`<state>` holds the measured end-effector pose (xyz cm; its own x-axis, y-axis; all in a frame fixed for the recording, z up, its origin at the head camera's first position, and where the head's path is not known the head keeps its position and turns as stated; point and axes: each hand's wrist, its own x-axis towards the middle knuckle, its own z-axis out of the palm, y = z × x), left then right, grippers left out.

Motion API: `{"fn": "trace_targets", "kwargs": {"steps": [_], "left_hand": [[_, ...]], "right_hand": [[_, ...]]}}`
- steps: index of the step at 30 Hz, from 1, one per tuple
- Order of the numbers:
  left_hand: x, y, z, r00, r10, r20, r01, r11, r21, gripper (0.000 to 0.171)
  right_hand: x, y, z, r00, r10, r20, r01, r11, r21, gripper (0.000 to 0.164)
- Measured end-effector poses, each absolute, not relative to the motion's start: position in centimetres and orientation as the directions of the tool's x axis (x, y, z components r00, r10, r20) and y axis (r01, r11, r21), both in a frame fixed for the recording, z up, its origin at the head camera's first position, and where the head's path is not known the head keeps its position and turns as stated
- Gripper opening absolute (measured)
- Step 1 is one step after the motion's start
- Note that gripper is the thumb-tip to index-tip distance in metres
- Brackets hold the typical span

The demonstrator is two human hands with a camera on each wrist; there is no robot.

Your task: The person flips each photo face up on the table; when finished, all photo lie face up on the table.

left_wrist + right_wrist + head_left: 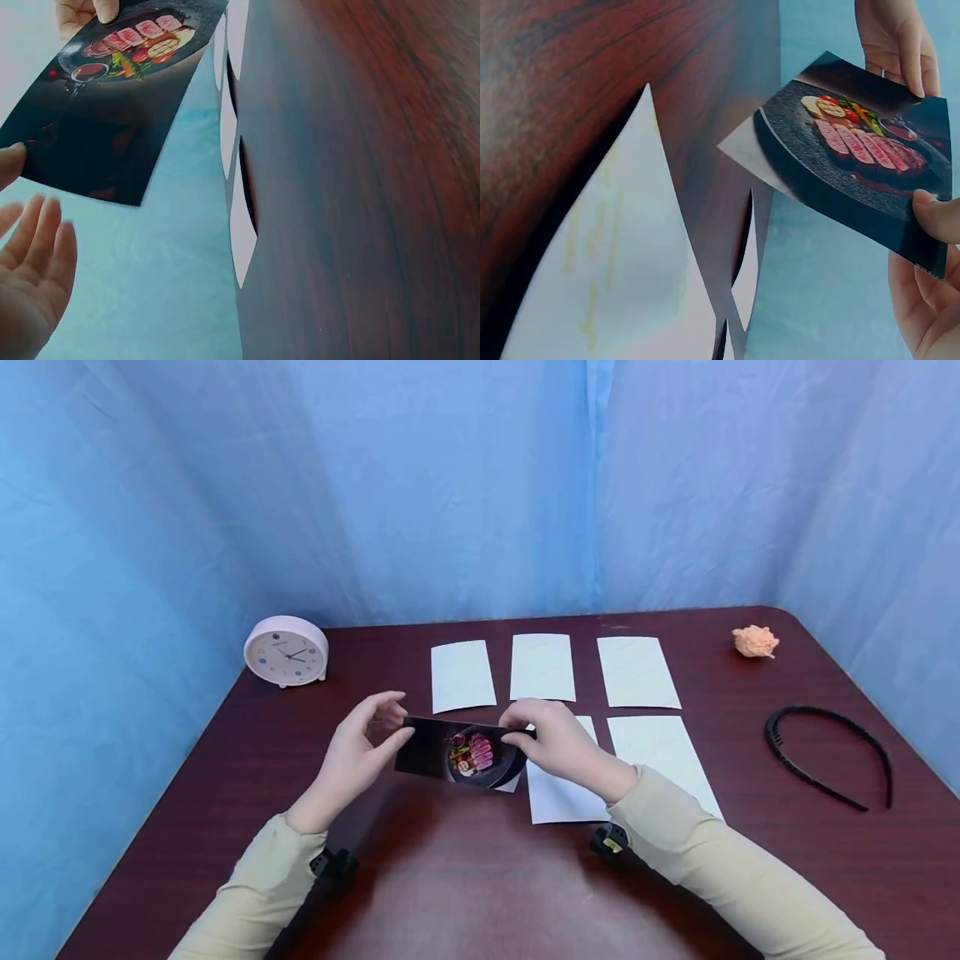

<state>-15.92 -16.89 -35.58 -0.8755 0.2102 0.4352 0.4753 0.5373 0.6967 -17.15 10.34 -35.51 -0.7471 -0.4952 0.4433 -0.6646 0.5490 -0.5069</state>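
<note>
Both hands hold a photo card [427, 747] above the table, tilted so its picture of sliced meat and vegetables on a dark round plate shows. At one end the left hand [356, 752] grips it, thumb on the picture side and fingers toward the back. My right hand [558, 739] pinches the opposite end between thumb and fingers. In the right wrist view the picture of the card [855, 135] is plain, with the right thumb [937, 217] pressed near a corner. Just beyond and beside the held card lie several white cards [465, 677], blank side up.
A round white alarm clock [287, 652] stands at the back left. To the right are a crumpled peach-coloured lump [754, 642] and a black headband [832, 718]. Blue curtains [450, 485] hang behind and beside the dark wooden table [480, 893].
</note>
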Motion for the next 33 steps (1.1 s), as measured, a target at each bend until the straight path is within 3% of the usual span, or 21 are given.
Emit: {"fn": "trace_targets", "kwargs": {"steps": [9,18,25,29,33], "left_hand": [[-16.3,-16.7,-36.4,-0.862,-0.022,0.506,0.461,0.383,0.801,0.052],[-16.4,-15.7,-37.2,-0.892,-0.112,0.438,0.41,0.205,0.889,0.051],[-16.2,-13.2,-37.2,-0.927,-0.092,0.364,0.352,0.128,0.927,0.047],[-16.5,-11.9,-37.0,-0.934,-0.081,0.348,0.339,0.108,0.935,0.047],[-16.9,-11.1,-36.8,-0.936,-0.099,0.339,0.333,0.075,0.94,0.048]], "right_hand": [[-17.3,10.3,-35.8,-0.828,-0.355,0.434,-0.56,0.533,-0.634,0.008],[-17.5,10.1,-36.1,-0.952,-0.11,0.284,-0.304,0.419,-0.856,0.012],[-17.7,9.4,-36.1,-0.993,0.033,0.118,-0.111,0.155,-0.982,0.016],[-17.8,8.9,-36.3,-0.992,0.089,0.095,-0.095,0.001,-0.995,0.016],[-17.7,8.5,-36.5,-0.989,0.12,0.089,-0.098,-0.065,-0.993,0.016]]}}
